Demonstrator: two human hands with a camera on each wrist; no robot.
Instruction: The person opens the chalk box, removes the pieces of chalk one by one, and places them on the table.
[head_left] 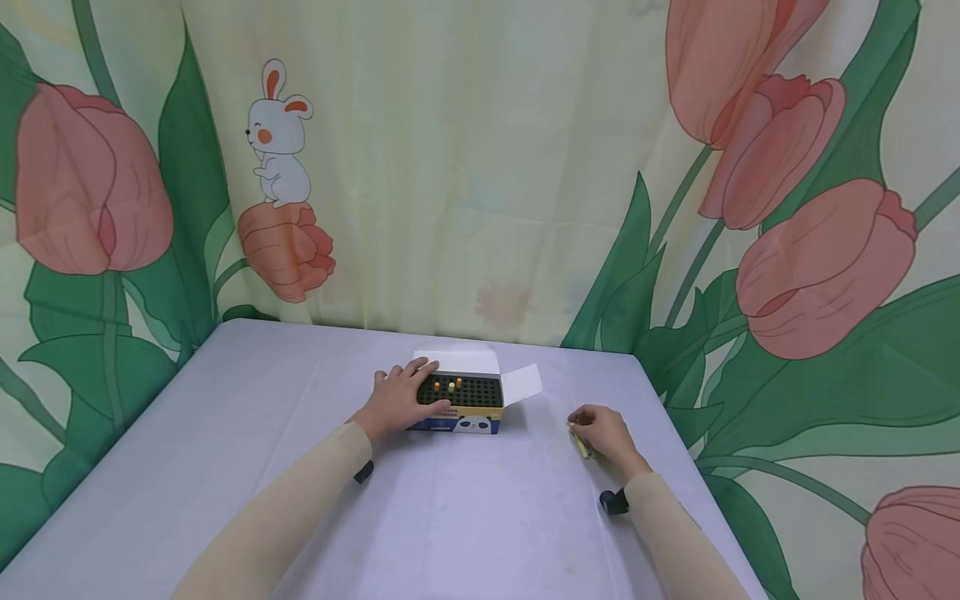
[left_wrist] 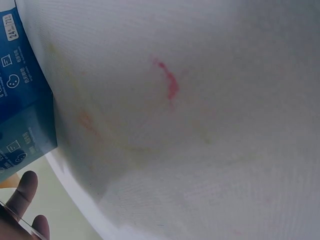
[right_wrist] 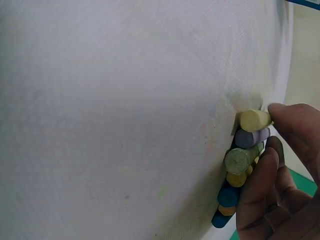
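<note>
An opened box with a panda picture stands on the table, its black insert full of round holes. Three small sticks, two orange and one yellow-green, stand in holes. My left hand rests over the box's left end, fingers spread toward the back and thumb along the front edge. To the right of the box, my right hand pinches a pale yellow chalk stick at its end. Lilac, green, yellow and blue chalk sticks lie in a row on the cloth beneath those fingers.
The box's white lid stands open at the back, and a white side flap sticks out to the right. A white cloth with faint coloured smudges covers the table. Behind hangs a tulip-printed curtain.
</note>
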